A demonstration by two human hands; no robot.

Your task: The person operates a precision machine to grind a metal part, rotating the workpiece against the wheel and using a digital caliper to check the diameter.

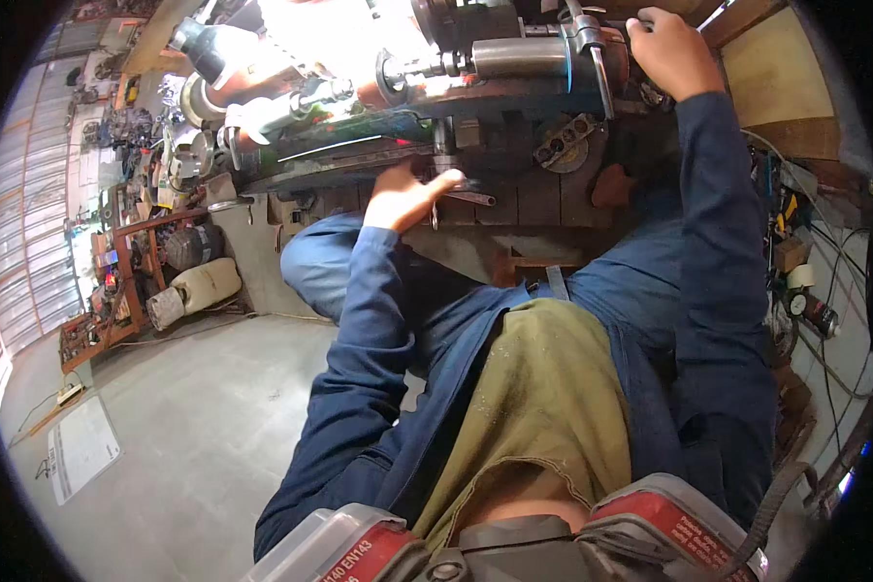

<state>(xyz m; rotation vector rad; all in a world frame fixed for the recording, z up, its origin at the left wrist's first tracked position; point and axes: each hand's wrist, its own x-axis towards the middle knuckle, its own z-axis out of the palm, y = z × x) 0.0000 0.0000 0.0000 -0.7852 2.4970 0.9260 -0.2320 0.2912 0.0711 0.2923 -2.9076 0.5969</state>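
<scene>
A metal lathe runs across the top, its bed (330,160) lying beyond my knees. My left hand (403,197) is at the carriage's front, closed around a crank handle there; the thumb points right, and the other fingers are mostly hidden. Just beside the thumb is a round metal hub (444,167) with a lever (470,198) below it. At the far right, my right hand (677,56) curls over the handwheel end of the tailstock, which it largely covers. Left of that hand are the tailstock's bright steel barrel (522,58) and a clamp lever (601,80).
A dark-shaded lamp (215,50) stands at the back left in strong glare. A perforated metal part (565,144) lies below the bed. On the left are a cluttered wooden rack (116,301) and a pale plastic jug (209,288). Cables (824,359) hang along the right wall.
</scene>
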